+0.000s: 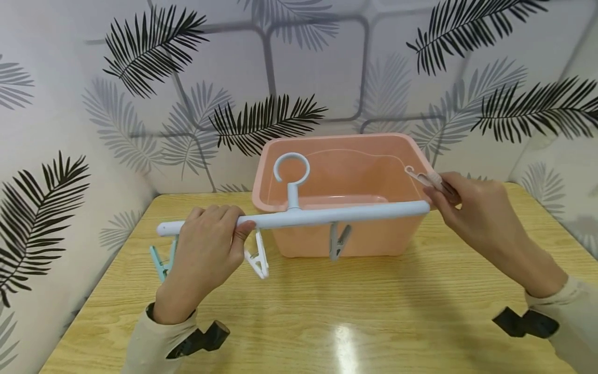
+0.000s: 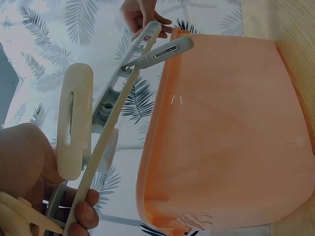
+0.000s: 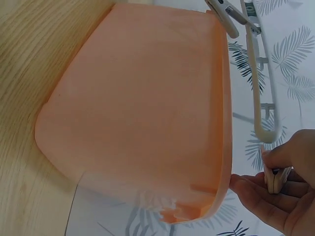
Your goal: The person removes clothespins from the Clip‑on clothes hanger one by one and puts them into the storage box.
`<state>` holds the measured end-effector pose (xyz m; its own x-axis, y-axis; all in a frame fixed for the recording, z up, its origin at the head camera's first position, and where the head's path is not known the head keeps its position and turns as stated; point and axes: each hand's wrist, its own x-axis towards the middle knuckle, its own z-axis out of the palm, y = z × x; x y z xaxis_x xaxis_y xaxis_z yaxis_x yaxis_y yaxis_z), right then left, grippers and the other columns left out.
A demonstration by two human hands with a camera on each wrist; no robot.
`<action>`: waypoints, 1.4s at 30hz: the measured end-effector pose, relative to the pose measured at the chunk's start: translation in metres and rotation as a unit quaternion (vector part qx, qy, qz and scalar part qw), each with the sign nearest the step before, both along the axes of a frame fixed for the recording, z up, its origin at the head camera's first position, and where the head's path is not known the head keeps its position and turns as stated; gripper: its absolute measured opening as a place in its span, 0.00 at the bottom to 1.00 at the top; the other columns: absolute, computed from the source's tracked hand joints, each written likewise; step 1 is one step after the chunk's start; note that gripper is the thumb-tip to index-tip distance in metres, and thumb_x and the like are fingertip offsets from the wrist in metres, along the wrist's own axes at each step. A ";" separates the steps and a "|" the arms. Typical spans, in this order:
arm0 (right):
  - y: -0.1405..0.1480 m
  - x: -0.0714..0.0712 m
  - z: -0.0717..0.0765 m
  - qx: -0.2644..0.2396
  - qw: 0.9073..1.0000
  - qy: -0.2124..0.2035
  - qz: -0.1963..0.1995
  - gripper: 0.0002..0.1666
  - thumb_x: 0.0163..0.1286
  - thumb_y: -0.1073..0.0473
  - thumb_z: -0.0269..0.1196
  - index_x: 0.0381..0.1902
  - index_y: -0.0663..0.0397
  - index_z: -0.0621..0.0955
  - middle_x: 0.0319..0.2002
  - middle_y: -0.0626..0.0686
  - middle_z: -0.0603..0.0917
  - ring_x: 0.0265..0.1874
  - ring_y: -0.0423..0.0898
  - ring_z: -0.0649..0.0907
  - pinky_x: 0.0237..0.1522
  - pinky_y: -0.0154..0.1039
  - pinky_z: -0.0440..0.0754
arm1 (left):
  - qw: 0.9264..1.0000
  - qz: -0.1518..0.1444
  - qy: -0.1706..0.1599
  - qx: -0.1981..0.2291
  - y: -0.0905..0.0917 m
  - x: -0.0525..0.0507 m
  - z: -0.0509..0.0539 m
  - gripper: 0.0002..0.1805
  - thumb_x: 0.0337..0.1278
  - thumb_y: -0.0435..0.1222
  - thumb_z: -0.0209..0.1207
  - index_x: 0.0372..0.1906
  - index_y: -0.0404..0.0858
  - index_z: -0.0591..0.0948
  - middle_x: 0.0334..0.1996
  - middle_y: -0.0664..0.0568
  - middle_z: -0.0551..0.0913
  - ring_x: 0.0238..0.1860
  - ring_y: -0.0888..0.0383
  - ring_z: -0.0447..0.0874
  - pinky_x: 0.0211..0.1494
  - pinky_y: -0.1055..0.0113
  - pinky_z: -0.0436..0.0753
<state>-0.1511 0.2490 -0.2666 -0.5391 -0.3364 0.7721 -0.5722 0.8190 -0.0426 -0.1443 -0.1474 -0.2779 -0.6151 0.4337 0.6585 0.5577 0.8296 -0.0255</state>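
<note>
Above a wood-grain surface, my two hands are working in front of and beside a pink tub. My left hand is gripping a pale blue hanger, fingers wrapping over its bar to the left of the tub, while the bar is stretching across the tub's near side and its ring hook is standing up before the tub's opening. Three clips are hanging from the bar: a teal clip well left of the tub, a white clip just off its near left corner and a grey clip in front of its near wall. My right hand is pinching a pale loose clip between thumb and fingers by the tub's right rim. Behind the tub, a leaf-patterned wall is filling the background.
</note>
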 end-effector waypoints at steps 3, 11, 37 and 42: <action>0.001 -0.008 0.000 0.004 1.000 -0.002 -0.003 0.11 0.60 0.68 0.68 0.26 0.59 0.74 0.15 0.47 0.70 0.13 0.39 0.65 0.18 0.33 0.61 | 1.000 -0.001 -0.006 0.000 0.000 -0.001 0.001 0.14 0.63 0.41 0.59 0.26 0.36 0.76 0.19 0.51 0.75 0.23 0.52 0.73 0.32 0.59 0.68; -0.001 -0.029 0.002 0.010 1.000 -0.028 -0.005 0.17 0.58 0.69 0.69 0.21 0.56 0.70 0.13 0.46 0.65 0.11 0.39 0.62 0.17 0.35 0.60 | 0.999 0.006 -0.042 -0.011 -0.001 0.000 0.000 0.23 0.66 0.53 0.52 0.26 0.38 0.75 0.20 0.53 0.73 0.24 0.53 0.72 0.32 0.59 0.67; -0.015 -0.076 0.007 0.116 0.982 -0.148 -0.011 0.07 0.67 0.63 0.64 0.41 0.60 0.80 0.33 0.58 0.85 0.26 0.53 0.82 0.28 0.52 0.78 | 0.998 0.015 -0.024 -0.051 -0.003 0.002 0.003 0.19 0.63 0.49 0.56 0.25 0.39 0.74 0.19 0.52 0.72 0.24 0.51 0.74 0.33 0.56 0.70; -0.022 -0.082 0.006 0.110 0.981 -0.160 -0.012 0.04 0.68 0.63 0.63 0.38 0.59 0.80 0.32 0.56 0.85 0.26 0.53 0.82 0.28 0.51 0.78 | 0.998 0.015 -0.030 -0.060 -0.003 0.002 0.004 0.20 0.66 0.51 0.53 0.26 0.40 0.73 0.20 0.52 0.73 0.26 0.50 0.76 0.35 0.55 0.70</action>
<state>-0.2332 0.2265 -0.2605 -0.7520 -0.4597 0.4724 -0.5386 0.8417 -0.0383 -0.1424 -0.1508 -0.2742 -0.6655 0.4879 0.5649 0.5363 0.8389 -0.0928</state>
